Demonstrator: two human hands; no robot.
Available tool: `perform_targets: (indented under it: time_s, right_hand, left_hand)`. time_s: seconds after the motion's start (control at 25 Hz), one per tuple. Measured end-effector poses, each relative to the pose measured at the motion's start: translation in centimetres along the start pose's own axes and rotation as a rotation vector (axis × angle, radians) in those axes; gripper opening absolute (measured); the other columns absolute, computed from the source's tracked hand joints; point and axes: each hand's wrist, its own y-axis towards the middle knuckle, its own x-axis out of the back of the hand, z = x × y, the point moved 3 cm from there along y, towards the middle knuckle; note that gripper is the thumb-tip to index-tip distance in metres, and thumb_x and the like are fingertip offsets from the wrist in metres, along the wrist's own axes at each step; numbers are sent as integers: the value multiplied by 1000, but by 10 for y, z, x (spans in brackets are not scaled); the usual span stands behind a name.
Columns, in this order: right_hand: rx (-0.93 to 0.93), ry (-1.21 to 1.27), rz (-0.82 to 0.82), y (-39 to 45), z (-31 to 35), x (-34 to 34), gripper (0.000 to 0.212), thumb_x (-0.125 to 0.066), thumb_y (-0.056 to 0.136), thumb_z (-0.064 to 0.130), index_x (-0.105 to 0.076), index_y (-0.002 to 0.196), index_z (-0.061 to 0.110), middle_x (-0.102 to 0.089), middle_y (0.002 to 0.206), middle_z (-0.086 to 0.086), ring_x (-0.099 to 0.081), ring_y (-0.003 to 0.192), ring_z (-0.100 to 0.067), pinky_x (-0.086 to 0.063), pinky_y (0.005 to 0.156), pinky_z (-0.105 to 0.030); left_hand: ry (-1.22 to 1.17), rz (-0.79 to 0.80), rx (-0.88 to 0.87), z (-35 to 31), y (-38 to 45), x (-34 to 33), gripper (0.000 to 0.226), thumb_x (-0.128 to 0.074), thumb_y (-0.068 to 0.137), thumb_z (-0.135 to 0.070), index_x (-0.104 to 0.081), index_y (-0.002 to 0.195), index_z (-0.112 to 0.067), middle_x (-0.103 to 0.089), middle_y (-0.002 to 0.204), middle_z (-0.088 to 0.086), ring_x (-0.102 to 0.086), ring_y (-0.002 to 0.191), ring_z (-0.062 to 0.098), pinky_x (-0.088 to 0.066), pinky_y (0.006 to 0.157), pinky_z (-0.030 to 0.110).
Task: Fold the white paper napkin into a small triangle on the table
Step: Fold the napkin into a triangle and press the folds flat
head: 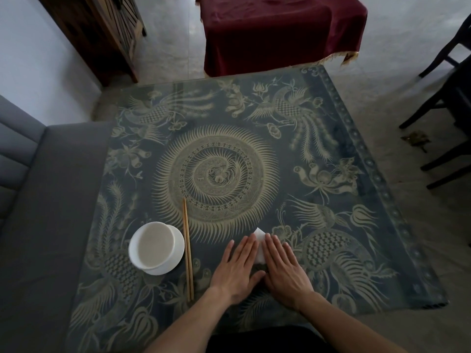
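white napkin (260,247), pressed beneath both flat hands

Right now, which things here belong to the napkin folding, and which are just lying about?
Part of the job:
white paper napkin, pressed flat under both hands
left hand
right hand
table

Just lying about:
white bowl on its saucer
chopsticks

no readable text, labels or signs
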Motion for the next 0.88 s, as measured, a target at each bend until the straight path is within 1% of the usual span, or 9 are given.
perform_targets:
  time_s: [0.04,0.12,0.16,0.2,0.4,0.56,0.72,0.8,0.88]
  right_hand:
    - [-1,3,0,0,0,-2,72,-17,98,49,-5,152,3,3,160,-14,3,148,-31,-1,115,-45]
    - [-8,10,-18,-1,-1,-5,73,-22,99,52,-15,152,3,-8,161,-15,-6,148,-30,-8,114,-44]
    - [-8,19,-27,-2,-3,-5,73,-23,99,54,-20,151,2,-14,160,-15,-12,147,-29,-11,114,-45]
    - [-3,27,-32,-3,-4,-5,74,-24,99,56,-23,151,3,-17,160,-14,-14,147,-28,-13,113,-45]
    - [18,4,-61,-17,-25,-10,76,-33,98,58,-22,152,5,-20,160,-12,-7,149,-22,-14,116,-44]
    - [24,0,-70,-21,-30,-9,78,-38,96,58,-22,152,5,-19,161,-12,-7,149,-23,-13,116,-46]
    - [38,32,-133,-10,-23,2,73,-32,99,54,-23,152,4,-17,161,-13,-9,149,-24,-12,117,-46]
    - [39,45,-133,2,-16,9,70,-30,99,52,-24,151,4,-19,160,-12,-9,149,-24,-14,115,-46]
    - [42,31,-117,11,-12,11,68,-30,99,49,-22,151,5,-19,160,-11,-9,148,-24,-15,114,-45]
  left_hand:
    - [13,-12,5,2,-1,-2,76,0,96,-64,19,151,-16,27,159,1,30,144,15,16,116,46]
    - [45,-68,15,5,-4,-4,74,-10,100,-61,1,155,-13,5,163,5,10,150,21,3,115,50]
    - [50,-95,15,7,-6,-4,73,-14,101,-60,-7,156,-12,-3,164,5,3,151,21,-2,114,52]
    - [48,-109,8,9,-7,-5,72,-18,102,-59,-11,156,-12,-7,164,5,-1,150,20,-5,113,53]
    - [46,-108,-16,21,-16,-7,69,-26,103,-55,-14,156,-13,-7,165,3,-1,151,20,-7,114,54]
    - [8,-92,-22,21,-20,-4,69,-29,102,-53,-13,156,-13,-8,165,4,-1,151,21,-9,114,55]
    - [-48,-137,-17,18,-7,14,68,-22,104,-50,-4,156,-12,0,166,4,2,151,20,1,118,51]
    - [-36,-110,-44,13,7,22,68,-15,104,-52,1,156,-13,7,165,3,9,150,17,7,118,48]
    - [-1,-80,-81,8,19,25,69,-10,103,-56,8,155,-14,15,164,1,18,148,14,12,117,47]
